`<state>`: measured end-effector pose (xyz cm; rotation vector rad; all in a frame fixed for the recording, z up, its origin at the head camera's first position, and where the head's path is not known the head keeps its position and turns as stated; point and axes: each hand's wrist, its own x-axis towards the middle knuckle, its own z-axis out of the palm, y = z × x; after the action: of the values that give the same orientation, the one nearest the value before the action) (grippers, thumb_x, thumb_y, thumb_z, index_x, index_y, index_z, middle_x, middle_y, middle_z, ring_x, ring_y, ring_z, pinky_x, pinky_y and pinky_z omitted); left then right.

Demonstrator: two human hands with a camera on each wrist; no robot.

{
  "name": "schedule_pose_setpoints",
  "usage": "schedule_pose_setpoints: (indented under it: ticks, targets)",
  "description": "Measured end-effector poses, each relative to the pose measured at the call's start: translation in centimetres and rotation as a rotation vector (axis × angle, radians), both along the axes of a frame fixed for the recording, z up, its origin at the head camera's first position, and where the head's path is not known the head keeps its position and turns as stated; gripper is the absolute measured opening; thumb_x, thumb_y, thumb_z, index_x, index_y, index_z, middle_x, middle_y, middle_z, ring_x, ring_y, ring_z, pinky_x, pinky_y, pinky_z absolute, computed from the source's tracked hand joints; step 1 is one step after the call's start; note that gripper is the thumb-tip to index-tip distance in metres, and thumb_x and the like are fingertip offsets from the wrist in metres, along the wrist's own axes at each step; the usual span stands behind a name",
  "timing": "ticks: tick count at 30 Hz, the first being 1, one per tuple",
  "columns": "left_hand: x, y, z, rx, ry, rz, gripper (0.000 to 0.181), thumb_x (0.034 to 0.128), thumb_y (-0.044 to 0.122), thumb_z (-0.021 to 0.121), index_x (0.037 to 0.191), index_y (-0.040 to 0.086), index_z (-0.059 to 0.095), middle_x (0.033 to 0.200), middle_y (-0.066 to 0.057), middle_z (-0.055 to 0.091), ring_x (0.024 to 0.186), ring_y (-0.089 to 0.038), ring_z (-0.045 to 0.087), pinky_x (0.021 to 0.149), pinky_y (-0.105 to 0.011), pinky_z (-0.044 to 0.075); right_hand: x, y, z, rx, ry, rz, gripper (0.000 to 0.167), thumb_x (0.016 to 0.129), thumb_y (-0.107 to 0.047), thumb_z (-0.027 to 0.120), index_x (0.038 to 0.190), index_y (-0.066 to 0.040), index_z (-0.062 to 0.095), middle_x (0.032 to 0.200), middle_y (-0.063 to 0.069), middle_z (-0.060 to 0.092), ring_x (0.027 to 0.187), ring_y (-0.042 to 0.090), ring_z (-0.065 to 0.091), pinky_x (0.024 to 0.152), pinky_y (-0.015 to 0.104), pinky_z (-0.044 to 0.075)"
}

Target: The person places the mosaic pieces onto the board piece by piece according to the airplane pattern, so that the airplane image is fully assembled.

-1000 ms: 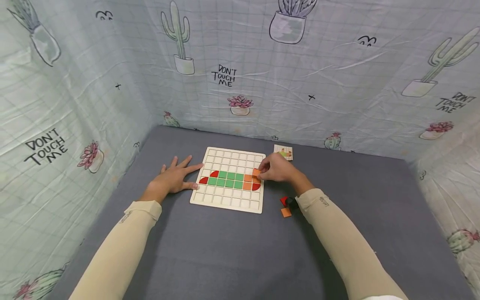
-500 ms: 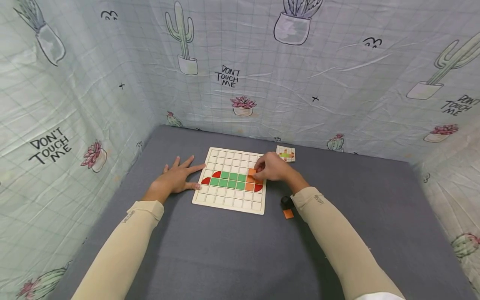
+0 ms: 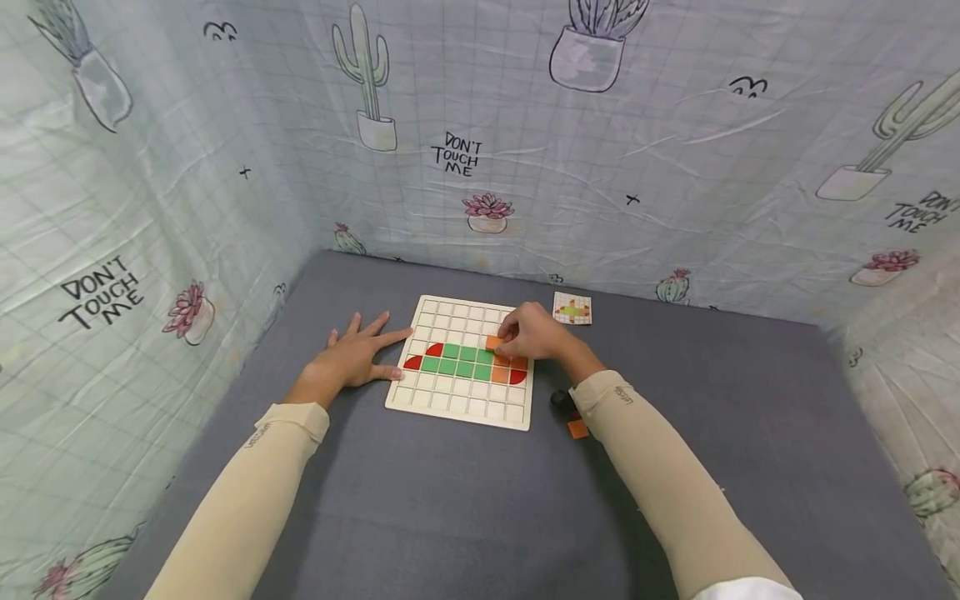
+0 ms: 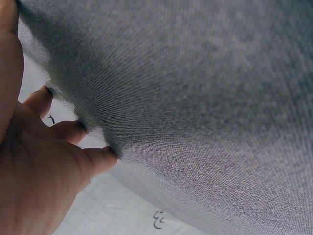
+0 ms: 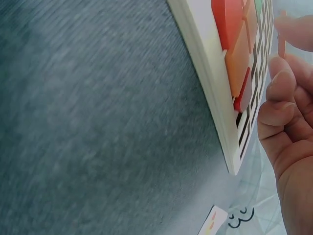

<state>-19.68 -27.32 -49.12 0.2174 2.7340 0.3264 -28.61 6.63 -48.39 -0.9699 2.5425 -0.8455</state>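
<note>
My right hand [image 3: 534, 332] is over the right part of a pale wooden grid board [image 3: 457, 404]. Thumb and index finger pinch a thin orange square tile [image 3: 492, 342], which appears edge-on and raised from the board in the right wrist view. Below it lie rows of green tiles [image 3: 448, 367], with orange tiles [image 3: 500, 374] to their right and red rounded tiles [image 3: 517, 377] at the ends. My left hand [image 3: 348, 354] lies spread on the table, its thumb and index fingertips at the board's left edge. The left wrist view shows fingers on grey cloth.
A small picture card [image 3: 572, 308] lies behind the right hand. One loose orange tile [image 3: 577, 429] sits on the grey table near a black round thing [image 3: 561, 403] under the right wrist. Cactus-printed cloth [image 3: 480, 150] hangs behind and at the sides.
My right hand has shifted left across the board with the orange tile. The loose red tile by the right wrist has gone out of sight. My left hand stays by the board's edge.
</note>
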Motion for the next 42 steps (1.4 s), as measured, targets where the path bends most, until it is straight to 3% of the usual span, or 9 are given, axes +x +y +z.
schedule_pose_setpoints:
  ticks: [21,33,42]
  targets:
    - [-0.1,-0.1,-0.1,-0.021,-0.002,0.010,0.089,0.0909,0.066,0.064,0.166,0.042,0.022,0.179,-0.009,0.001,0.160,-0.054,-0.005,0.120,-0.081,0.010,-0.4,-2.2,-0.3,0.002,0.030,0.018,0.009,0.091,-0.017,0.079,0.091,-0.008,0.082,0.081,0.003,0.075,0.070,0.013,0.060,0.067,0.026,0.050]
    - [0.0,0.0,0.2,-0.023,-0.001,0.010,0.088,0.0916,0.064,0.065,0.166,0.042,0.023,0.178,-0.009,0.001,0.160,-0.054,-0.004,0.121,-0.081,0.011,-0.3,-2.9,-0.2,0.004,0.011,0.001,0.012,0.091,-0.016,0.081,0.097,-0.006,0.082,0.090,0.007,0.078,0.080,0.015,0.068,0.076,0.030,0.057]
    - [0.1,0.0,0.1,-0.021,-0.002,0.009,0.088,0.0919,0.064,0.065,0.166,0.042,0.023,0.178,-0.009,0.001,0.160,-0.053,-0.004,0.121,-0.081,0.011,-0.1,-3.4,-0.4,0.003,-0.003,0.000,0.011,0.091,-0.015,0.080,0.097,-0.007,0.082,0.088,0.006,0.078,0.077,0.014,0.068,0.078,0.032,0.057]
